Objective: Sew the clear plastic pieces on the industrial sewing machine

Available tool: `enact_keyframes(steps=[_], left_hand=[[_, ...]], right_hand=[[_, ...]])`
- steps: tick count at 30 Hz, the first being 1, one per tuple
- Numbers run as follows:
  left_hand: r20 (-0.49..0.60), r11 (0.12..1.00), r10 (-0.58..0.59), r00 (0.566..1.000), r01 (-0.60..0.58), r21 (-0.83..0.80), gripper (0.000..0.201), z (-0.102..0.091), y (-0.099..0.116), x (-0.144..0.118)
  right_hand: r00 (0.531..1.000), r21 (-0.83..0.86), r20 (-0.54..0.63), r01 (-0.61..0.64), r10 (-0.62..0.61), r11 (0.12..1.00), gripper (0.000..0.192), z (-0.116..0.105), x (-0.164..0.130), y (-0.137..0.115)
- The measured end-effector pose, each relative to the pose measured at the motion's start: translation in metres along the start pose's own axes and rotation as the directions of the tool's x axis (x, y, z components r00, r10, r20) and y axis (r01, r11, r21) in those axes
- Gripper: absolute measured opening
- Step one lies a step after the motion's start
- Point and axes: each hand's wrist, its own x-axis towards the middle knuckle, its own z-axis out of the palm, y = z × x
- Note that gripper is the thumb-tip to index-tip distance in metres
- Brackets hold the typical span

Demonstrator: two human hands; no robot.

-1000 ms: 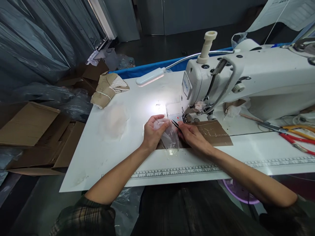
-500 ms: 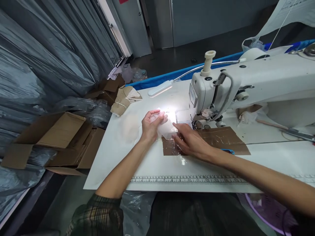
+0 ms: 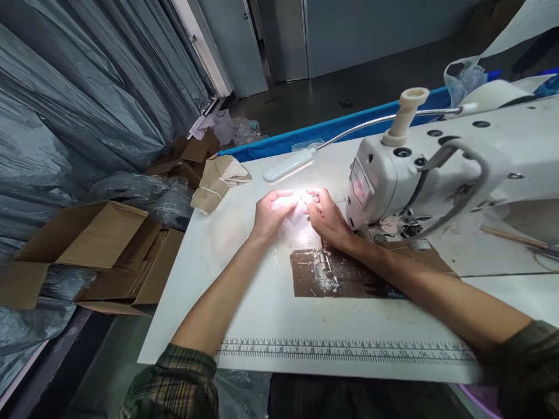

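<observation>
Head view shows both hands pinching a clear plastic piece [image 3: 293, 224] under the lamp [image 3: 288, 166], left of the sewing machine [image 3: 437, 174]: left hand [image 3: 269, 215] and right hand [image 3: 325, 216] each closed on it. Seemingly aligning edges; next needs steady feeding.

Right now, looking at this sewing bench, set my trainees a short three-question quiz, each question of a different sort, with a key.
1. True or false: both hands hold the clear plastic under the lamp.
2. What is printed along the table's near edge? A) ruler B) grid C) logo
3. Which thing lies beside the sewing machine, under the right forearm?

Key: 1 true. 2 A, the ruler. 3 The taped brown card.
</observation>
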Motion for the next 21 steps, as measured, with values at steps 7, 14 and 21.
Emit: enact_keyframes(steps=[7, 14, 21], left_hand=[[0.055, 0.946, 0.174, 0.983, -0.183, 0.268, 0.031, -0.007, 0.005, 0.005], [0.065, 0.947, 0.155, 0.986, -0.167, 0.276, 0.033, -0.006, 0.009, 0.004], [0.102, 0.954, 0.155, 0.983, -0.175, 0.242, 0.031, -0.005, 0.008, 0.000]], right_hand=[[0.996, 0.103, 0.051, 0.065, -0.071, 0.992, 0.019, -0.002, 0.005, 0.000], [0.992, 0.051, 0.060, 0.111, -0.114, 0.992, 0.017, -0.001, 0.003, 0.007], [0.988, 0.022, 0.052, 0.145, -0.146, 0.989, 0.012, -0.001, 0.004, 0.012]])
